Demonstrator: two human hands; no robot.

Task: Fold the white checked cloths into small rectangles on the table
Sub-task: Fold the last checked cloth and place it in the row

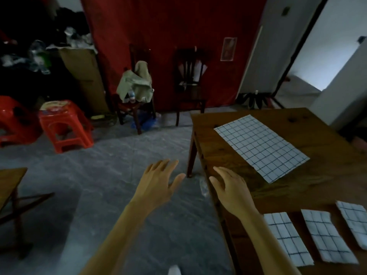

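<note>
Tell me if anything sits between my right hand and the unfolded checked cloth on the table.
Nothing visible does. The right hand is open over the table's near-left edge, and only bare wood of the table lies between it and the unfolded cloth. The three folded cloths lie nearer you, off that path.

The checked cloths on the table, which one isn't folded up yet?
The big checked cloth lying flat and spread out at the far part of the table. The three folded cloths in the near row are already narrow rectangles.
</note>
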